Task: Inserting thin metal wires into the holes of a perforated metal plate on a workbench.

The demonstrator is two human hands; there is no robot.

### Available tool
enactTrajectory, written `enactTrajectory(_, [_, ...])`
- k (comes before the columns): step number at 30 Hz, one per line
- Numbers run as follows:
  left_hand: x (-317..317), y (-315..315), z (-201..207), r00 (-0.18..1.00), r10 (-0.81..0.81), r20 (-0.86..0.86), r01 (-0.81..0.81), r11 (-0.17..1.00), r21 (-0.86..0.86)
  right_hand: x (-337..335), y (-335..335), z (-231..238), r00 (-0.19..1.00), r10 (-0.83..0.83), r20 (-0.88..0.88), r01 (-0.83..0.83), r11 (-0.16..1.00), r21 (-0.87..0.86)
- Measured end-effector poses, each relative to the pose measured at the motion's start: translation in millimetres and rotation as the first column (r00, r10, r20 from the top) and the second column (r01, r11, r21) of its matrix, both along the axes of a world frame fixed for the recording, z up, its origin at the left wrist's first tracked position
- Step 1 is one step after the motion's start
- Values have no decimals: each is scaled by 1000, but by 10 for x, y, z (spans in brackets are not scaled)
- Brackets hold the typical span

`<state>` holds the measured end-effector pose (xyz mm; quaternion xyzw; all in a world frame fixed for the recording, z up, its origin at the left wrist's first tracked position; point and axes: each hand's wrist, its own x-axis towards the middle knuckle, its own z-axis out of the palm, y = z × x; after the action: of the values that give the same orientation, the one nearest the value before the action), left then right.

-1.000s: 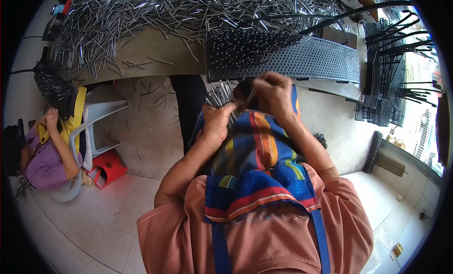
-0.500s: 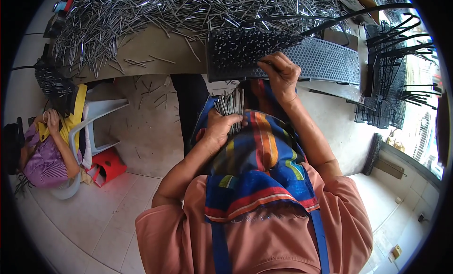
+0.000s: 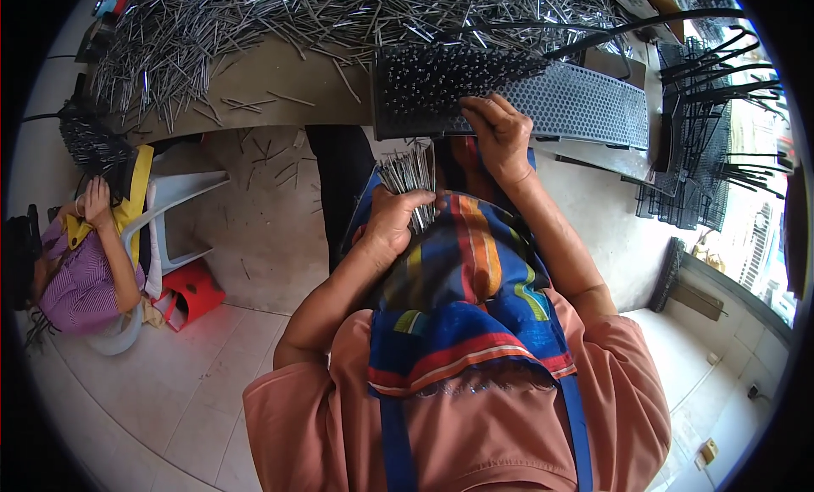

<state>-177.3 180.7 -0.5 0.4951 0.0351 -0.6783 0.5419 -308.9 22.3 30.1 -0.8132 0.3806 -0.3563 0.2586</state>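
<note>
Right window (image 3: 755,216) blown out; floor (image 3: 685,356) brightest nearby, dimmer left; metal sticks (image 3: 339,17) glint; edges bowed, corners black.

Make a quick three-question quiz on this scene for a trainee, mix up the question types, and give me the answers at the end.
1. True or false: the left hand holds a bundle of thin metal rods.

2. Multiple choice: where is the right hand?
A) Resting on the striped apron
B) At the near side of the perforated rack
C) Down on the floor

3. Fill in the missing word: the dark pieces standing in the rack are crowded toward its ... end, as the picture shows it.

Key: 1. True. 2. B. 3. Left.
</note>
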Motion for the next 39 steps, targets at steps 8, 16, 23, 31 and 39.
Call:
enactTrajectory(8, [-5,-53,75,999,-30,36,33,996,-79,63,-130,19,989,11,-145,-17,999,-39])
enactTrajectory(16, [59,-56,101,997,-76,10,77,991,-110,-22,26,164,940,85,-331,-154,970,-189])
enactTrajectory(23, [22,-90,173,995,-84,49,90,984,-154,-53,372,44,980,-7,198,-178,410,894])
enactTrajectory(31, [132,42,106,992,117,56,-119,992,41,129,300,61,957,-66,283,-225,448,865])
enactTrajectory(39, [133,181,38,986,116,118,-115,993,-12,522,210,35,921,38,387,-166,938,304])
